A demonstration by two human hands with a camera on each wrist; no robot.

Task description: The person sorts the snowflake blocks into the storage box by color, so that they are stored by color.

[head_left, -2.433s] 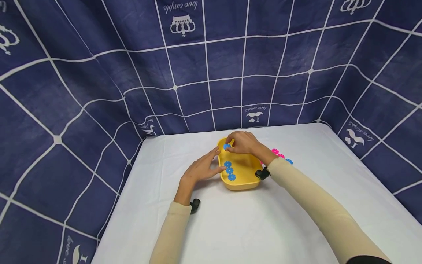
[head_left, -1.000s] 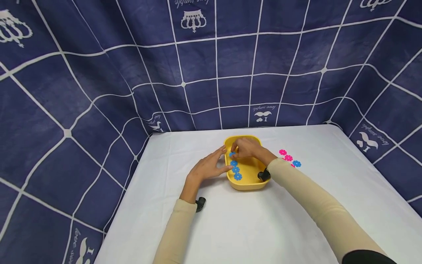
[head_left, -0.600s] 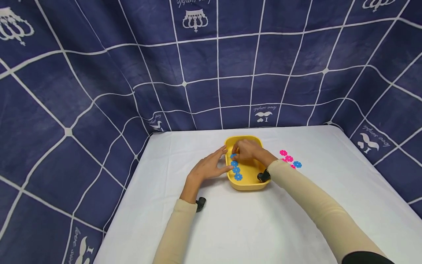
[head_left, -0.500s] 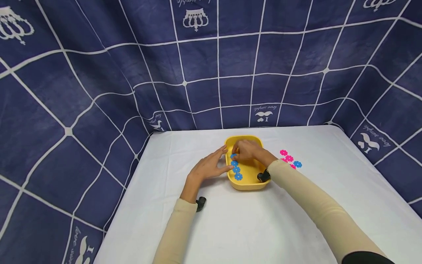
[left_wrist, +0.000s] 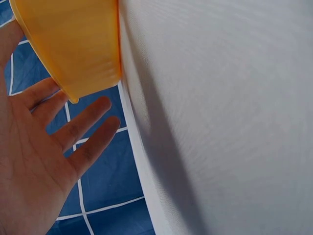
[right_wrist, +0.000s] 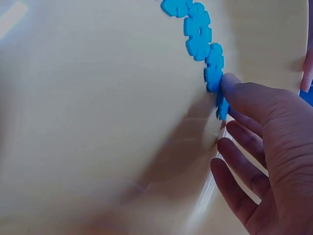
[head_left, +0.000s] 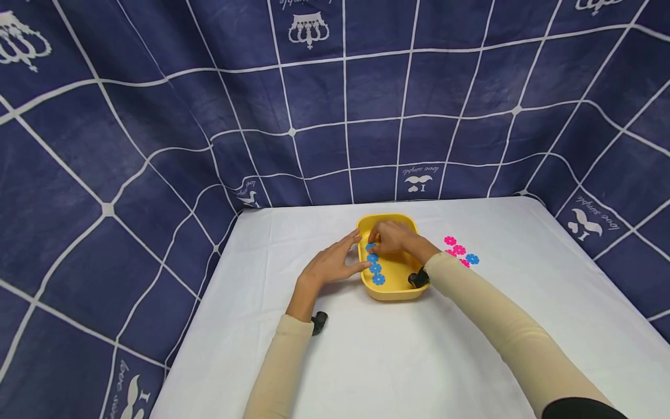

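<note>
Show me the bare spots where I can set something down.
The white table is bare on the near side of the yellow tray, between the left sleeve and right sleeve, and right of the loose blue piece. Crowded: the tray's left side, with the blue row, left hand and right hand, and where pink pieces lie beside the right sleeve.

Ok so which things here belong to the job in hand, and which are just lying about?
In the job:
Yellow tray, touched by the left hand
Row of blue flower pieces inside it, with the right hand at the far end

Lying about, though possibly meant for later:
Pink flower pieces on the table
Lone blue piece beside them
</note>
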